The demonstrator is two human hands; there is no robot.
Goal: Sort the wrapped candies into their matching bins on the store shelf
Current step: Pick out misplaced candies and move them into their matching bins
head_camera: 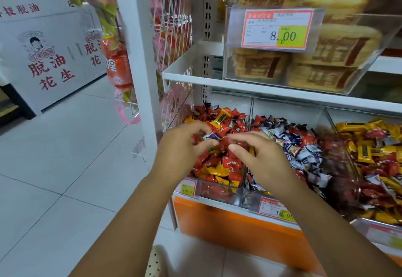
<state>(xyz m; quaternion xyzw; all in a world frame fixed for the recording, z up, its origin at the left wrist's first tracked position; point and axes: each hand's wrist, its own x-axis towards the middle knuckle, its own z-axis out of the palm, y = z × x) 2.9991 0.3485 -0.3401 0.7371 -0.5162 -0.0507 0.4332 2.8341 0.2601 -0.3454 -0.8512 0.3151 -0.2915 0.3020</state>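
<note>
Three clear bins stand side by side on the lower shelf. The left bin (219, 193) holds mostly red wrapped candies (230, 124) with some yellow ones mixed in. The middle bin (256, 202) holds blue-and-white candies (304, 152) mixed with red. The right bin (361, 222) holds yellow candies (367, 152) and red ones. Both hands hover over the left bin. My left hand (185, 148) pinches a blue-and-white candy (212, 135) at its fingertips. My right hand (256, 152) has its fingers on a blurred red candy (225, 144) just below.
A white shelf board (239, 85) above the bins carries a clear box of wrapped cakes (326, 59) with an 8.00 price tag. An orange base panel (228, 228) runs below the bins. A white post (139, 59) with hanging snack bags stands left, beside tiled floor.
</note>
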